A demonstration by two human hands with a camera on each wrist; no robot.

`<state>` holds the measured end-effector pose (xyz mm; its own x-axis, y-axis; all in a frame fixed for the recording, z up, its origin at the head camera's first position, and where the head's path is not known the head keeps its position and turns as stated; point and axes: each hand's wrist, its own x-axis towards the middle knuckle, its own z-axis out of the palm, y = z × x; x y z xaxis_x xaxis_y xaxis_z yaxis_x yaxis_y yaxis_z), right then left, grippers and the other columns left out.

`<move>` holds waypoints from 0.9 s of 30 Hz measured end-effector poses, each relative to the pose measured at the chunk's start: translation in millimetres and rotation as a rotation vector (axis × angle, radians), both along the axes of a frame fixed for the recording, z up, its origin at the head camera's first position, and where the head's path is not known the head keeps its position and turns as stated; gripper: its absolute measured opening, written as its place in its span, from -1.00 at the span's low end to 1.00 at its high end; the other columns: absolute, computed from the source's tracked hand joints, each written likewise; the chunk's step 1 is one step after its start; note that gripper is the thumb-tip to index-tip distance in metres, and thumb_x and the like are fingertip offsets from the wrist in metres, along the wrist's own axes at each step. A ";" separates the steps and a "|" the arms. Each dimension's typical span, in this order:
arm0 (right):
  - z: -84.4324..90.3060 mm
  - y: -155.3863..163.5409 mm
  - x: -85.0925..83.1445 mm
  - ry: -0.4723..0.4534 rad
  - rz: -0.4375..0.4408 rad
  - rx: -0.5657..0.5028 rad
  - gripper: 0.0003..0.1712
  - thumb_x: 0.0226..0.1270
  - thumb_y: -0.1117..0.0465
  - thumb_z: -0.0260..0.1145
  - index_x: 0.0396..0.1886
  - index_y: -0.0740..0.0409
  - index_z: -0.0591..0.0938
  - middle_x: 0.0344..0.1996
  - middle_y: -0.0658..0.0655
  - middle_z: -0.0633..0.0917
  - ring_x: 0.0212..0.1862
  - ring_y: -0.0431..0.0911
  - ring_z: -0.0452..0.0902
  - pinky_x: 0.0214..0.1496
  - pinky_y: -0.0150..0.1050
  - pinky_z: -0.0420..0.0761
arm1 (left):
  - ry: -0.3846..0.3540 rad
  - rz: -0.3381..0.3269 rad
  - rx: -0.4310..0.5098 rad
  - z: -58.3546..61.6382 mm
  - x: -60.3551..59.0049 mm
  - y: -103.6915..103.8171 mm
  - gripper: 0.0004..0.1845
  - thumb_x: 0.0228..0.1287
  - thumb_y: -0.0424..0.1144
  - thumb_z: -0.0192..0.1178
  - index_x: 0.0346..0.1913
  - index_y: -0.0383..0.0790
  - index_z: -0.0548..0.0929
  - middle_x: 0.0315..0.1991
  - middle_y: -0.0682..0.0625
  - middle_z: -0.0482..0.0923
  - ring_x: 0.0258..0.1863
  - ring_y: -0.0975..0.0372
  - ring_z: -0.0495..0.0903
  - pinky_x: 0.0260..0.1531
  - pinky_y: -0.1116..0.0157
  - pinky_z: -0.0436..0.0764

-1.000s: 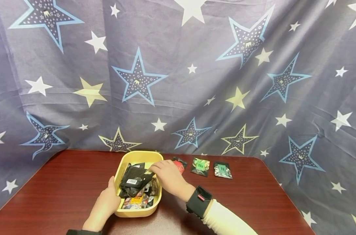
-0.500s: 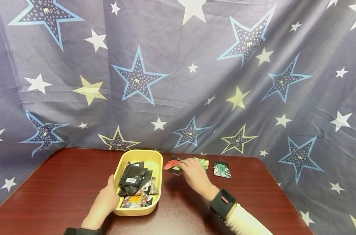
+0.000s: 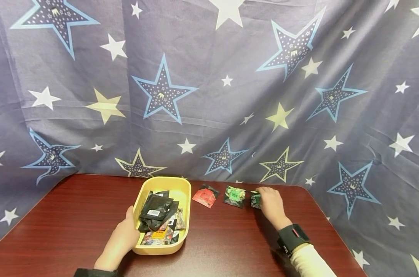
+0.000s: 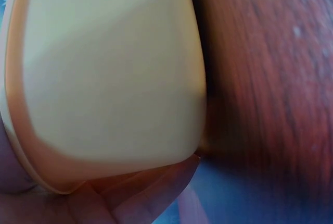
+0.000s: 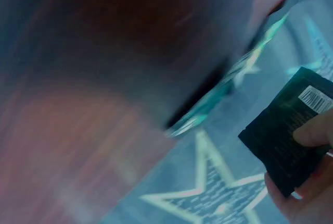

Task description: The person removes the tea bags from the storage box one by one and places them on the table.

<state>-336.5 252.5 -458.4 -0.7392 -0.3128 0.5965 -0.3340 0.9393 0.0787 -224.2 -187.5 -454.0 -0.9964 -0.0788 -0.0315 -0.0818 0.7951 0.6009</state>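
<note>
My left hand (image 3: 121,235) grips the near-left side of a yellow plastic bin (image 3: 161,250); in the left wrist view its fingers curl under the bin's wall (image 4: 114,78). Several flat black sachets (image 3: 155,207) and patterned ones (image 3: 159,235) lie inside. At the right of the table, my right hand (image 3: 273,206) partly hides a dark green sachet (image 3: 255,201). In the right wrist view, this hand pinches a black sachet (image 5: 283,130), barcode side showing, between thumb and fingers. The held sachet's front is hidden.
A red sachet (image 3: 206,196) and a green one (image 3: 235,196) lie in a row along the back of the brown table (image 3: 223,238). Behind it hangs a grey star-patterned cloth (image 3: 209,96).
My right hand has left the bin with a sachet and travelled right, past the red and green sachets, to the dark green one. The left hand has stayed on the bin.
</note>
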 end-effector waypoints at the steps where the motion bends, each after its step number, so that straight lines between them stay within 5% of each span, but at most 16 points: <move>1: -1.4 6.5 -0.4 -0.012 -0.031 0.002 -0.65 -0.10 0.54 0.24 -0.26 0.20 0.67 -0.27 0.16 0.71 -0.19 0.08 0.60 -0.11 -0.01 0.49 | -0.004 0.001 -0.001 0.2 -0.2 0.2 -0.18 -0.05 -0.51 -0.07 0.32 -0.65 -0.14 -0.16 -0.60 0.46 -0.36 -0.07 0.55 -0.41 0.03 0.47; 9: -4.7 45.1 -1.7 -0.087 -0.207 -0.022 -0.85 -0.09 0.48 0.23 -0.45 0.30 0.65 -0.38 0.23 0.70 -0.28 0.16 0.60 -0.18 0.05 0.49 | 0.001 0.005 -0.003 -0.1 -0.1 0.3 -0.18 -0.05 -0.51 -0.06 0.32 -0.65 -0.14 -0.20 -0.58 0.48 -0.42 -0.02 0.52 -0.45 0.06 0.46; 15: -1.0 57.8 4.6 -0.249 -0.344 -0.023 -0.79 0.08 0.48 0.06 -0.50 0.41 0.64 -0.47 0.35 0.63 -0.33 0.27 0.56 -0.21 0.14 0.47 | 0.000 0.010 -0.004 1.2 -0.1 0.9 -0.19 -0.05 -0.51 -0.07 0.32 -0.65 -0.14 -0.19 -0.59 0.47 -0.41 -0.02 0.52 -0.45 0.06 0.46; 27: 1.8 58.7 0.6 -0.635 -0.417 -0.091 -0.75 0.12 0.40 0.09 -0.28 0.48 0.61 -0.35 0.39 0.57 -0.29 0.27 0.52 -0.22 0.11 0.49 | 0.005 0.010 0.014 0.6 0.2 1.4 -0.16 -0.09 -0.52 -0.04 0.32 -0.64 -0.14 -0.21 -0.57 0.49 -0.44 0.00 0.49 -0.46 0.09 0.46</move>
<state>-335.9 311.1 -456.6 -0.9949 0.0968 0.0273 0.0938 0.9912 -0.0934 -224.0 -186.1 -453.3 -0.9957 -0.0885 -0.0275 -0.0867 0.7860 0.6122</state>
